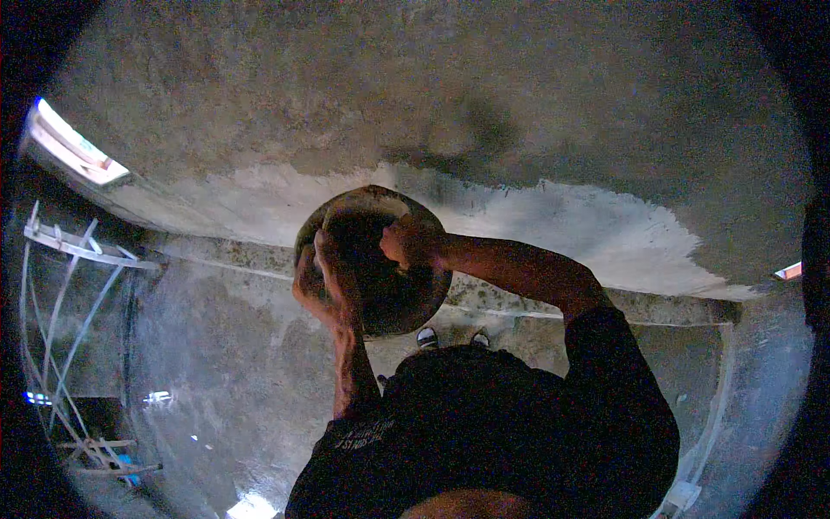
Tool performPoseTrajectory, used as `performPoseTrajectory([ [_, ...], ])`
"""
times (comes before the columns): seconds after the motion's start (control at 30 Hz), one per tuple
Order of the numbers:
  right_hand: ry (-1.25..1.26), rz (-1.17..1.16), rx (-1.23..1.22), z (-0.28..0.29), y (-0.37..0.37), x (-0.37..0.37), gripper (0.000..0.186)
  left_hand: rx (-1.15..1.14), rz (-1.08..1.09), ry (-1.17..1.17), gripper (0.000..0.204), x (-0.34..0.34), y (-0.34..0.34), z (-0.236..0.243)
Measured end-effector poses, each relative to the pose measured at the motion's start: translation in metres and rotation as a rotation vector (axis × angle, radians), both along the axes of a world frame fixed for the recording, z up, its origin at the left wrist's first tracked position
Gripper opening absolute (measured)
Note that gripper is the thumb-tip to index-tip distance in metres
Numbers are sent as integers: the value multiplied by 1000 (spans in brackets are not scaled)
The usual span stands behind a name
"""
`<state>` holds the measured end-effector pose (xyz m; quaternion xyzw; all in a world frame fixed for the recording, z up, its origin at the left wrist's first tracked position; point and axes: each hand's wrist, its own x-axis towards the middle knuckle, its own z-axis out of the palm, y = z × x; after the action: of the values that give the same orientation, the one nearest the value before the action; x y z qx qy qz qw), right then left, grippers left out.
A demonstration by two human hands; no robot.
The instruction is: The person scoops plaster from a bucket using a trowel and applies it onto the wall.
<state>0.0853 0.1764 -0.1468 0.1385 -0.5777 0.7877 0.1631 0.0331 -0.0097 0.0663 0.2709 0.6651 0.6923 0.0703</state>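
Observation:
A dark, round pan point(363, 307) is held in front of my body, below a wall point(415, 78) with a pale, freshly coated patch. My left hand point(320, 281) is closed at the pan's left side, thumb up near the rim. My right hand point(411, 242) is inside the pan's upper right part, fingers closed; what they hold is too dark to make out.
A metal scaffold frame point(82, 251) stands at the far left, near a bright opening point(78, 143). A narrow ledge point(674, 307) runs along the wall's foot. My sandalled feet point(427, 337) are on the concrete floor point(225, 346), close to that ledge.

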Motion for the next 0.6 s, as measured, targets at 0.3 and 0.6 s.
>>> performPoseTrajectory([
  [0.3,-482,147,-459,97,-25,23,26,371,38,71,26,22,-11,7],
  [0.6,-398,-105,1620,81,-57,5,23,191,-76,92,28,49,-17,39],
])
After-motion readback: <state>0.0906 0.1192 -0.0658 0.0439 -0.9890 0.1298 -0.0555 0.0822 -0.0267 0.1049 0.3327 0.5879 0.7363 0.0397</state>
